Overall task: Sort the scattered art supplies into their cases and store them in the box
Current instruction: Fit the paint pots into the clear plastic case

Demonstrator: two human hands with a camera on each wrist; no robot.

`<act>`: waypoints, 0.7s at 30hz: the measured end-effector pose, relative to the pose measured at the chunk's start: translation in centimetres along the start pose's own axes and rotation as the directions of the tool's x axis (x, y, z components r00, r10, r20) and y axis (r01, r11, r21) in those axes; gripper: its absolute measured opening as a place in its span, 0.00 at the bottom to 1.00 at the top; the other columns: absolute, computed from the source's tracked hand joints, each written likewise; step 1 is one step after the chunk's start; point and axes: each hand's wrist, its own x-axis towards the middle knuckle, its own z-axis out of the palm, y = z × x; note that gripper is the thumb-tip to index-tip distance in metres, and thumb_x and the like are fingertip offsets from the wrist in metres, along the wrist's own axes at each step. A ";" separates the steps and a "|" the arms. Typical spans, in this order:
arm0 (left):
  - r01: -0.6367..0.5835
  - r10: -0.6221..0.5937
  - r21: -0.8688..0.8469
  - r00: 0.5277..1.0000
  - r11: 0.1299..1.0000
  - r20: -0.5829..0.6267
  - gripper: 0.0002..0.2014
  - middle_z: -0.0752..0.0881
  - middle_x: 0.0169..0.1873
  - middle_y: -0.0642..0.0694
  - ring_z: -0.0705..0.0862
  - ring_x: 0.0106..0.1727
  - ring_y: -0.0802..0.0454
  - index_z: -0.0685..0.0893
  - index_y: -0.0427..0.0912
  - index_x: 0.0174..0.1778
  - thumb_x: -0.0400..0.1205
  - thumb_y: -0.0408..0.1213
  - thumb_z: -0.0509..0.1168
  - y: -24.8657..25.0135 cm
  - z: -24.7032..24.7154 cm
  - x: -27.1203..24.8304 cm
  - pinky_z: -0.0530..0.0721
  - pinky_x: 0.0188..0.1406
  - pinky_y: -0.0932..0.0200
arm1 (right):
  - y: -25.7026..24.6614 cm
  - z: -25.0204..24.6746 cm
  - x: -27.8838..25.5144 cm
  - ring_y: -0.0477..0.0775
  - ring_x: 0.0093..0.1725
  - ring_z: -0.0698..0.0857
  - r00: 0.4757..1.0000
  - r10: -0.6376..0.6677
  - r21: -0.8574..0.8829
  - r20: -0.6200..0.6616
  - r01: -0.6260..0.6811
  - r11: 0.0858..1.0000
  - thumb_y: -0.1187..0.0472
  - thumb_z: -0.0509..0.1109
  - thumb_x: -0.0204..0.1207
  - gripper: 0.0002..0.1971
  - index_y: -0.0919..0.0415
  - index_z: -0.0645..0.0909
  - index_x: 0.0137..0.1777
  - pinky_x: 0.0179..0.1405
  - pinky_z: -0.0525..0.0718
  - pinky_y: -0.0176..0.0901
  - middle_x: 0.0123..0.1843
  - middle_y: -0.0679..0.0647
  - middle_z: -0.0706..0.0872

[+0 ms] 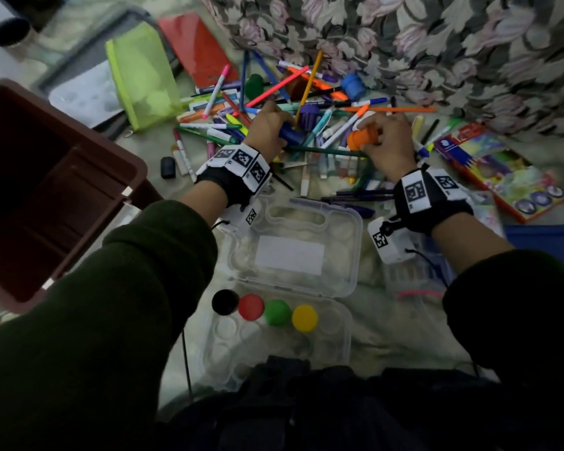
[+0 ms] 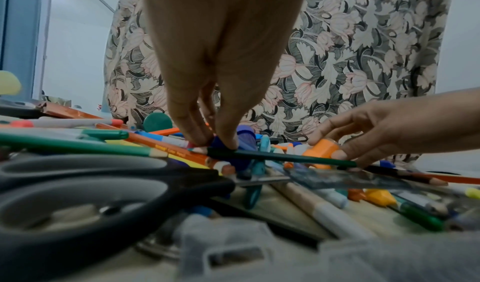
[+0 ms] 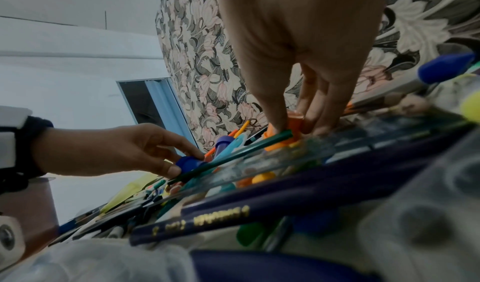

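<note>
I find all three views dim, with a cool cast. Head view: sleeves (image 1: 118, 320) nearly black, edges bowed, corners smeared. Left wrist view: scissors (image 2: 91, 194) in the lower left are blurred. Right wrist view: pale wall (image 3: 64, 50) brightest, lower right soft and out of focus.

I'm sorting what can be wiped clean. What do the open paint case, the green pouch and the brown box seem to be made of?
The paint case looks like clear, glossy hard plastic: the bedding shows through its moulded wells. The green pouch seems a soft, translucent mesh or vinyl; blur leaves that open. The brown box looks like opaque moulded plastic with a dull sheen.
</note>
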 end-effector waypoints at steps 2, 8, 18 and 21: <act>-0.017 0.017 0.006 1.000 1.000 0.023 0.21 0.74 0.67 0.32 0.74 0.67 0.38 0.78 0.34 0.65 0.75 0.22 0.64 -0.2 -0.1 0.0 0.68 0.65 0.52 | -0.1 -0.2 -0.4 0.65 0.66 0.77 1.000 0.002 0.034 -0.012 -0.001 0.999 0.73 0.72 0.70 0.17 0.61 0.82 0.58 0.66 0.77 0.54 0.69 0.65 0.72; -0.009 0.011 -0.041 0.999 0.999 0.047 0.18 0.75 0.65 0.33 0.75 0.65 0.38 0.76 0.32 0.64 0.77 0.24 0.63 -0.3 0.0 -0.5 0.69 0.64 0.49 | -1.3 -0.7 -3.2 0.57 0.55 0.82 0.986 0.091 0.268 -0.141 -0.050 0.962 0.65 0.77 0.68 0.22 0.62 0.78 0.62 0.57 0.82 0.49 0.56 0.61 0.83; -0.260 0.279 -0.445 0.960 0.857 -0.023 0.14 0.82 0.57 0.31 0.81 0.59 0.40 0.79 0.27 0.57 0.75 0.23 0.68 4.1 -0.5 -7.2 0.80 0.58 0.55 | -2.3 -2.2 -13.7 0.51 0.48 0.84 0.962 0.273 0.683 -0.022 -0.185 0.707 0.69 0.70 0.76 0.15 0.67 0.79 0.62 0.32 0.86 0.30 0.51 0.58 0.83; -0.274 0.338 -0.526 0.941 0.805 0.026 0.14 0.83 0.53 0.36 0.82 0.50 0.46 0.80 0.28 0.55 0.75 0.26 0.71 5.3 0.1 -10.1 0.82 0.51 0.58 | -1.8 -2.8 -17.4 0.52 0.53 0.82 0.963 0.268 0.633 0.030 -0.226 0.741 0.66 0.66 0.79 0.14 0.63 0.79 0.65 0.33 0.84 0.32 0.57 0.60 0.82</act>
